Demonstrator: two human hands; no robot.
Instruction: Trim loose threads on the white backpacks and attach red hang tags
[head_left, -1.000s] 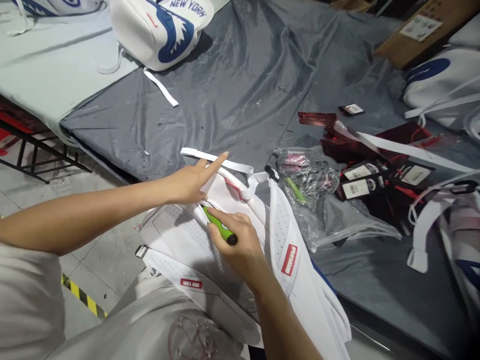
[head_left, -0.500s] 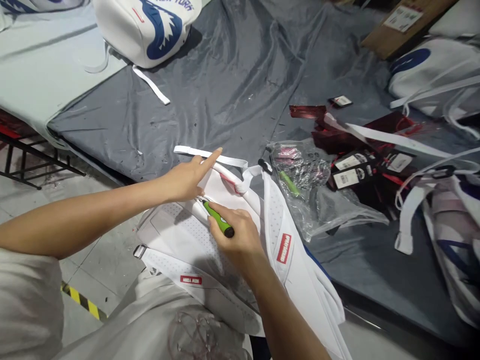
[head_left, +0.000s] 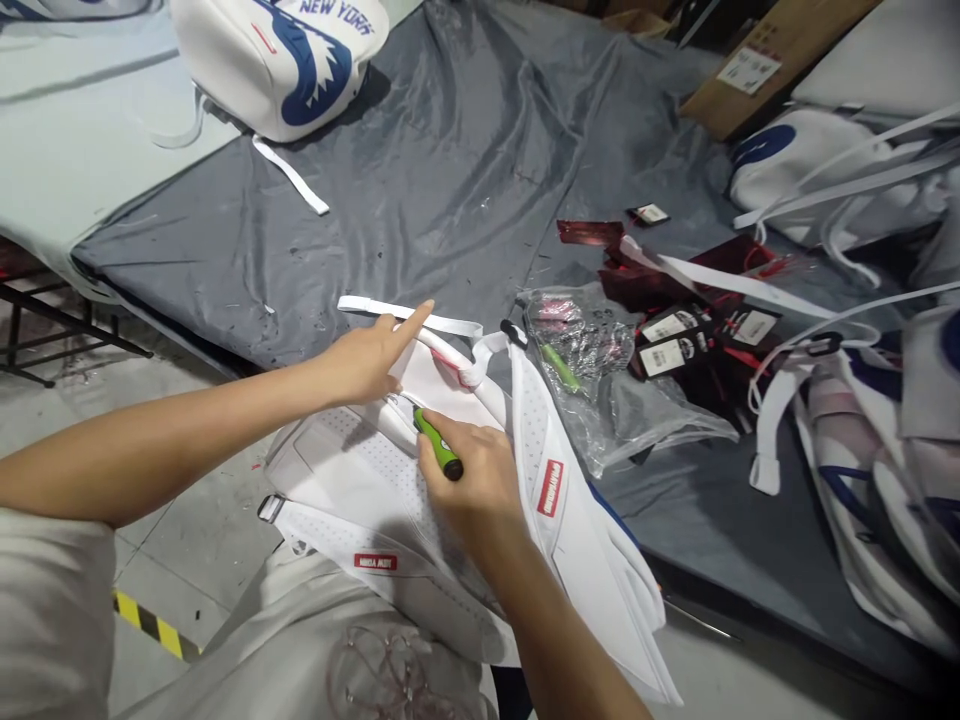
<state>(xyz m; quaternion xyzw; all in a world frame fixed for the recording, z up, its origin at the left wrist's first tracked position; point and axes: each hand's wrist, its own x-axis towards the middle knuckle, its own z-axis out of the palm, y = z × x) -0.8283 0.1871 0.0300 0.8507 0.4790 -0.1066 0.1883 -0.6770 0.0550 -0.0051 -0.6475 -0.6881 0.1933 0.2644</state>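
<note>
A white backpack [head_left: 480, 580] lies back side up against my body and the table edge, its straps bearing red labels. My left hand [head_left: 367, 362] grips its top edge near the handle loop, index finger stretched out along the rim. A loose white webbing strap [head_left: 450, 325] lies just beyond that finger. In my right hand [head_left: 476, 470] is a small green-handled tool [head_left: 435, 435] with a black end. The tool points at the seam beside my left thumb; its tip is hard to make out against the white fabric.
A grey cloth covers the table [head_left: 450, 200]. To the right lie a clear plastic bag [head_left: 600, 370] with a green item inside and several black hang tags [head_left: 667, 355]. White backpacks stand at the back left [head_left: 262, 60] and right [head_left: 825, 170], near a cardboard box [head_left: 750, 70].
My right hand and the green-handled tool have shifted slightly along the seam, away from my left thumb. The whole view has slid a little; my left hand keeps its hold.
</note>
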